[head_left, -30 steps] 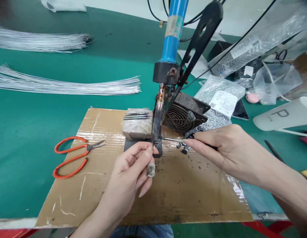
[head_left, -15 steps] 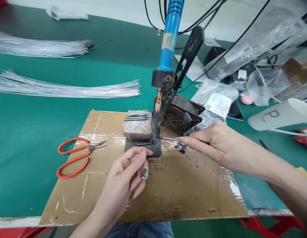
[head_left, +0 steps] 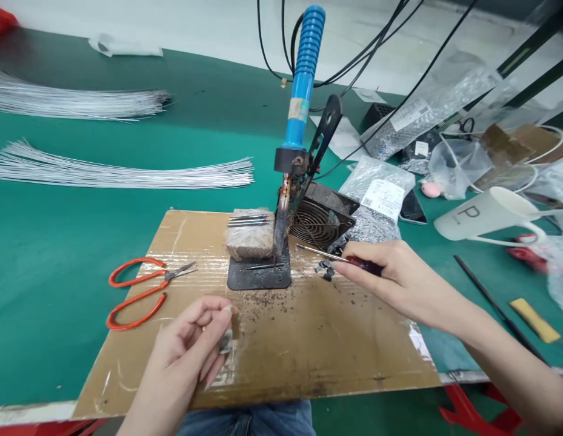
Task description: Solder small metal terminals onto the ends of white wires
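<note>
We pinch left hand (head_left: 190, 340) shut lower centre; right hand (head_left: 393, 277) grips rod (head_left: 320, 252), best held steady by the iron (head_left: 296, 115).

Green-covered bench (head_left: 49, 242) fills most of view; pale grey surface (head_left: 194, 30) beyond far edge, wall/floor unclear. Blk cables (head_left: 282, 24) at back. Light bright & even.

Small electronics assembly workshop, a blue-handled soldering iron (head_left: 303, 66) standing clamped upright over a scorched base plate (head_left: 258, 277), a small fan (head_left: 320, 221) sitting just behind it, bundles of thin wire (head_left: 126, 175) lying across a green bench mat (head_left: 58, 254), bagged parts (head_left: 426, 103) and black cables (head_left: 376, 48) piling up at the back.
</note>
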Demonstrator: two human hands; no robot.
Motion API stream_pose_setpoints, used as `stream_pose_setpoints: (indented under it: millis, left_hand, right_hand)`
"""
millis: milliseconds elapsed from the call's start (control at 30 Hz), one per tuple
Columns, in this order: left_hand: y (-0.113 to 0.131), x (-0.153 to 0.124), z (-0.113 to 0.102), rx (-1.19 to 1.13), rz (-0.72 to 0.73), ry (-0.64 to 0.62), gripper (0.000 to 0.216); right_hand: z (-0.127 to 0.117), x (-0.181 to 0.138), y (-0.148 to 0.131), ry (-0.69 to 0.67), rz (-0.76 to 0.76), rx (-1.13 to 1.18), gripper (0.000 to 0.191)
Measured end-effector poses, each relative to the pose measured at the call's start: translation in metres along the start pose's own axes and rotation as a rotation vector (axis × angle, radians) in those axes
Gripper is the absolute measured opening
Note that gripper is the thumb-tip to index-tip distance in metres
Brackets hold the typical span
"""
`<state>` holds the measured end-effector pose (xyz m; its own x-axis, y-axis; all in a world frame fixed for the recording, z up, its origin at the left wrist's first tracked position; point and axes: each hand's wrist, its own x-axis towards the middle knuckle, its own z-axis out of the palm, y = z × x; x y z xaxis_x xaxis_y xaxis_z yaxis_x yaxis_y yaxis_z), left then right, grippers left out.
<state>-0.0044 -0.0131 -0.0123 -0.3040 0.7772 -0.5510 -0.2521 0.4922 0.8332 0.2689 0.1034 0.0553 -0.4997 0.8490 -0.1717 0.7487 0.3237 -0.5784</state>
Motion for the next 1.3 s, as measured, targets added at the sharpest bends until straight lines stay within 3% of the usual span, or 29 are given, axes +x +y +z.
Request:
stream_pose_setpoints:
  millis: [133, 267, 500, 833, 1000, 1133, 1300]
  left_hand:
    - [-0.016, 0.004, -0.020, 0.184, 0.201, 0.080, 0.046]
    - [-0.031, 0.007, -0.034, 0.393, 0.384, 0.050, 0.035]
    - [-0.033, 0.009, -0.030, 0.515, 0.492, 0.031, 0.026]
    - [-0.029, -0.001, -0.021, 0.462, 0.418, 0.082, 0.013]
    - [-0.028, 0.000, -0.020, 0.487, 0.448, 0.093, 0.011]
    - [-0.025, -0.002, -0.017, 0.516, 0.452, 0.115, 0.008]
    - [-0.022, -0.005, -0.014, 0.509, 0.454, 0.116, 0.008]
  right_hand:
    - [0.005, -0.005, 0.002, 0.085, -0.076, -0.015, 0.039]
    - [0.012, -0.001, 0.002, 0.114, -0.107, -0.002, 0.037]
    - [0.014, 0.004, 0.001, 0.114, -0.143, -0.007, 0.033]
    - [0.016, 0.008, 0.000, 0.082, -0.135, -0.019, 0.035]
    - [0.012, 0.008, -0.003, 0.130, -0.138, 0.015, 0.025]
    - [0.010, 0.008, -0.002, 0.106, -0.193, 0.036, 0.032]
    - [0.008, 0.011, -0.002, 0.070, -0.150, 0.092, 0.036]
